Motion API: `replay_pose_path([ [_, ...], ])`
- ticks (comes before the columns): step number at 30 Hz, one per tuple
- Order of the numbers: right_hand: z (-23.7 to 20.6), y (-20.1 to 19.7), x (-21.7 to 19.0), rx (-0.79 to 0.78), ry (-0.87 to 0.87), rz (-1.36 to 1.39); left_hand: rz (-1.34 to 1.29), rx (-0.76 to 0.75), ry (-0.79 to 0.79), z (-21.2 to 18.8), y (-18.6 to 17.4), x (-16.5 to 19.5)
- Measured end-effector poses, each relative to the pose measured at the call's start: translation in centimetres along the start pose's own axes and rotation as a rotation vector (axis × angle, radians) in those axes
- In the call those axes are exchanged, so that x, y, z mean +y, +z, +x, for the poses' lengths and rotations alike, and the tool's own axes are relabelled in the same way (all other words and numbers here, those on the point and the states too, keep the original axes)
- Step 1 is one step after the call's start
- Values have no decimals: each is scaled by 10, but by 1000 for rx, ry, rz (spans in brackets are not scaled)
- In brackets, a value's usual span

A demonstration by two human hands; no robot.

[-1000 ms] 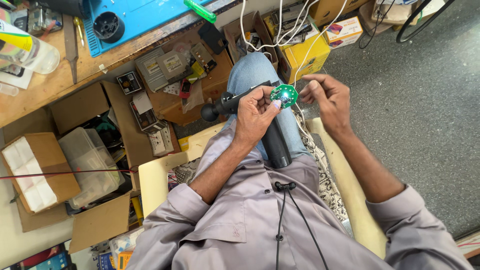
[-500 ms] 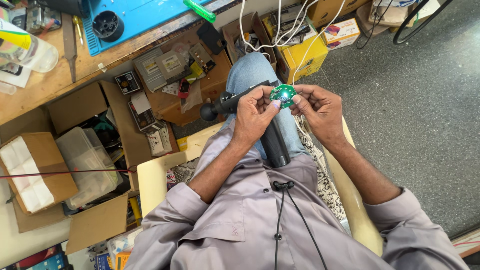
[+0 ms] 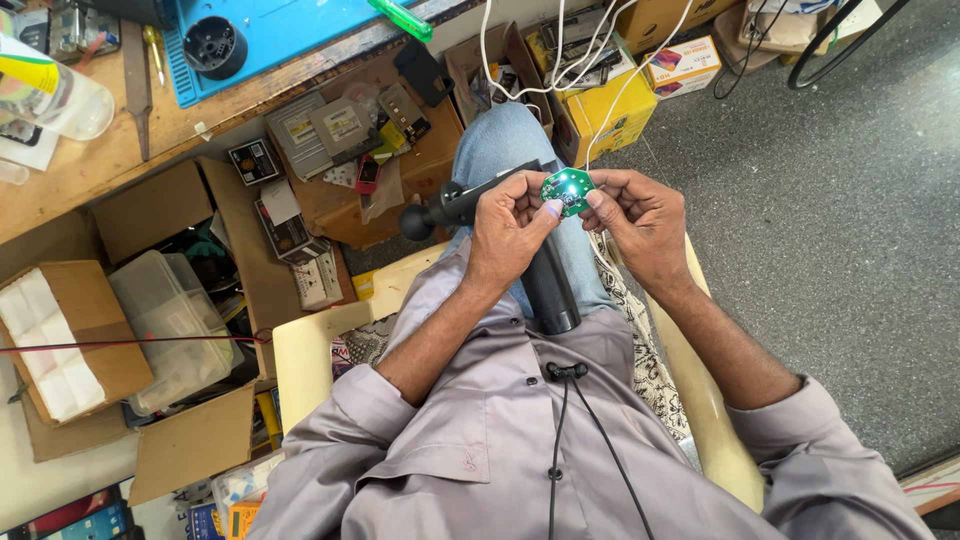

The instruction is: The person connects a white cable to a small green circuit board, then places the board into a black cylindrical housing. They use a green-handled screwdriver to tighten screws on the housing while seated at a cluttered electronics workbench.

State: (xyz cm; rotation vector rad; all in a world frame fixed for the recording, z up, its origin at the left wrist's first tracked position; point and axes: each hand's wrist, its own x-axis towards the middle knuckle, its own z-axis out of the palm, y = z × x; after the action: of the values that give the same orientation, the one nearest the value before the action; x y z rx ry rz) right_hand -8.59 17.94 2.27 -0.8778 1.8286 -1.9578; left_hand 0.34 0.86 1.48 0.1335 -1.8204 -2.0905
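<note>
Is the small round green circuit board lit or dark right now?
Lit: a bright white-green glow shows at the centre of the small round green circuit board, held between the left hand and the right hand.

You wear a grey-lilac button shirt, glossy fabric, long sleeves pushed up past the elbows, bunched folds there. Dark buttons down the front placket. Small black clip mic on the chest, two thin black cables dropping from it. Blue jeans on the legs. Left hand (image 3: 512, 228) and right hand (image 3: 645, 222) bare, no rings or watch seen
</note>
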Motion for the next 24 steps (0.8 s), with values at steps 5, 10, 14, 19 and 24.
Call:
replay_pose_path([
  [5,0,0,1,-5,-3,3,9,1,0,0,0,-1],
  [10,0,-1,1,-6,1,-18,24,13,-6,0,0,-2],
  [14,0,-1,2,-7,5,-10,9,4,2,-1,0,-3],
  [19,0,-1,2,-7,4,-3,5,-6,10,0,-1,-2],
  [24,0,-1,2,-10,8,-3,5,-4,4,-1,0,-2],
])
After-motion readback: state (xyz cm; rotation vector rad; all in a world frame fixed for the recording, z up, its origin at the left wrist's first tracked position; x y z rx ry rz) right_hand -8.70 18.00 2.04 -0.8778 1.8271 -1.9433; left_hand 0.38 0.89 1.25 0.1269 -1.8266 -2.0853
